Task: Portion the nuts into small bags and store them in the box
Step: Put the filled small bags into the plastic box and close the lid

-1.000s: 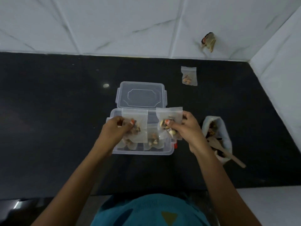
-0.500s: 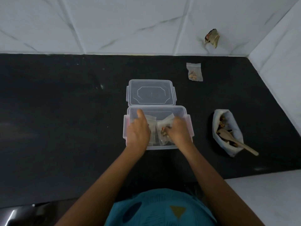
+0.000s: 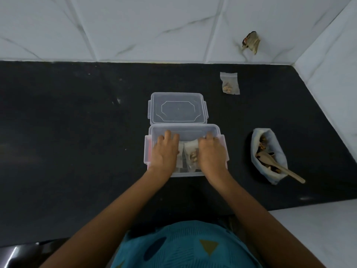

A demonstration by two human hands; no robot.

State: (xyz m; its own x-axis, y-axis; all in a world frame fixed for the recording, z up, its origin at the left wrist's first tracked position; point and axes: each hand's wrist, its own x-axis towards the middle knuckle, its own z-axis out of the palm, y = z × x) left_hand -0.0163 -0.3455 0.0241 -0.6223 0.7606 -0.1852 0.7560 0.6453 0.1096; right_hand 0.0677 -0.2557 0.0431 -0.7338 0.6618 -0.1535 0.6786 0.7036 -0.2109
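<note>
Clear plastic box [image 3: 185,130] holds small nut bags [image 3: 190,154], pressed under the flat-fingered left hand [image 3: 165,151] and right hand [image 3: 211,154].

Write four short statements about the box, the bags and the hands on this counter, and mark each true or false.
1. The lid is snapped onto the box. False: the lid lies on the counter just behind the open box.
2. Both hands are inside the box. True: the left hand and right hand are on the small bags in it.
3. A wooden spoon sits in the large bag of nuts. True: the wooden spoon pokes out of the large bag of nuts, right of the box.
4. Every small bag is in the box. False: a lone small bag lies on the counter near the wall.
</note>
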